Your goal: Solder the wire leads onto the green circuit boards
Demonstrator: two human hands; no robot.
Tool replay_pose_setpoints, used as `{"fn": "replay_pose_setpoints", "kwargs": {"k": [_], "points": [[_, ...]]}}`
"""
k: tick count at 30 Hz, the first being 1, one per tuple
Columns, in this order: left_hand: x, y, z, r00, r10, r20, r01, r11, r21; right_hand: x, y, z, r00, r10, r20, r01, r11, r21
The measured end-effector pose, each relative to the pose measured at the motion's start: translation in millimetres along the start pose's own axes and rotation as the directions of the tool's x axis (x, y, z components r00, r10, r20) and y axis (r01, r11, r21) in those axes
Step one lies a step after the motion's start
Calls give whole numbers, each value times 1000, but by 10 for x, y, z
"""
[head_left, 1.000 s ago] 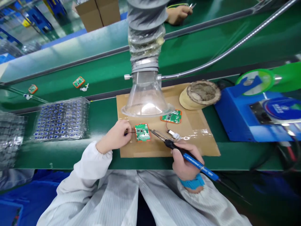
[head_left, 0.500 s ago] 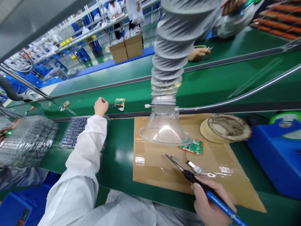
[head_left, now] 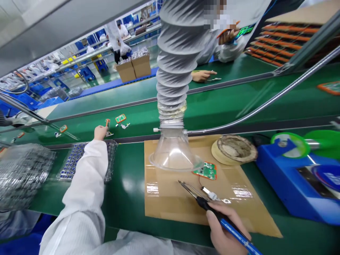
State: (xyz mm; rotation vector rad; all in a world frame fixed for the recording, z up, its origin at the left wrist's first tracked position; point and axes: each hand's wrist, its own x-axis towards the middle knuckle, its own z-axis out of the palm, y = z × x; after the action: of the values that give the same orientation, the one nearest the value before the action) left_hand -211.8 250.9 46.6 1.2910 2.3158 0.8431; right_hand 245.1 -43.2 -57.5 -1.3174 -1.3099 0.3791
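Note:
My left hand (head_left: 100,132) reaches to the green belt, its fingers closed at the edge of an orange-rimmed board (head_left: 107,122) with a small white part beside it. Another orange-rimmed green board (head_left: 120,118) lies just to the right of that, near loose white pieces. My right hand (head_left: 225,225) is wrapped round a blue and black soldering iron (head_left: 221,219), whose tip points left over the cardboard sheet (head_left: 170,198). Beyond the iron, a green circuit board (head_left: 208,170) is wired to a small white connector (head_left: 209,193) on the cardboard.
A clear funnel (head_left: 175,150) on a grey hose hangs over the cardboard. Right of it are a round cream container (head_left: 235,149) and a blue solder machine (head_left: 292,184). A blue-dotted tray (head_left: 71,161) and stacked clear trays (head_left: 25,173) lie left. Across the belt, a person's hand (head_left: 203,76) rests.
The view has shifted. My left hand has come to a board on the belt and closed at its edge. My right hand still holds the iron over the cardboard.

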Motion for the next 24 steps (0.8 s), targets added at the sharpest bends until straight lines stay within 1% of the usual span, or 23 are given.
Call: {"fn": "replay_pose_setpoints", "kwargs": {"k": [2,3,5,6,8,10,11,13,14,15,16,18,19,20,22,23,24], "points": [[-204,34,23,1000,0,12,1,995,-99,5,-8,3,1000,-10,0,10,1000,6],[-344,50,40,999,11,43,-3,984,-179,8,-15,5,1000,-13,2,13,1000,7],[-694,86,89,983,68,170,-2,933,-360,16,-31,8,1000,-20,1,20,1000,15],[-893,105,122,961,112,253,14,895,-447,20,-39,8,1000,-23,2,23,1000,19],[-1303,141,214,887,195,419,62,848,-527,25,-56,9,1000,-30,-1,30,999,28],[-1678,163,342,797,236,556,93,862,-499,29,-71,10,999,-43,-5,44,999,31],[-1836,167,416,744,246,621,100,878,-468,31,-78,13,999,-48,-6,48,998,30],[-2082,169,567,629,272,728,75,911,-405,35,-92,23,999,-51,-14,52,998,27],[-2170,168,632,586,298,754,23,924,-383,38,-98,30,999,-49,-19,50,998,24],[-2236,167,684,562,337,755,-66,929,-365,39,-103,37,999,-46,-24,47,999,23],[-2283,166,718,560,387,733,-185,920,-344,40,-106,43,999,-44,-29,45,999,23],[-2336,161,729,581,495,646,-437,859,-265,40,-107,50,999,-40,-32,41,999,25],[-2349,157,709,585,534,610,-526,823,-215,38,-105,51,999,-38,-31,39,999,25],[-2359,153,679,585,558,589,-582,794,-175,36,-100,50,999,-36,-32,37,999,25],[-2381,150,604,577,570,585,-624,770,-134,33,-85,45,999,-25,-34,26,999,27],[-2398,154,571,565,577,590,-641,757,-126,32,-76,44,999,-16,-42,17,999,31],[-2421,163,546,544,595,592,-671,732,-119,32,-67,43,999,-5,-52,7,999,36]]}}
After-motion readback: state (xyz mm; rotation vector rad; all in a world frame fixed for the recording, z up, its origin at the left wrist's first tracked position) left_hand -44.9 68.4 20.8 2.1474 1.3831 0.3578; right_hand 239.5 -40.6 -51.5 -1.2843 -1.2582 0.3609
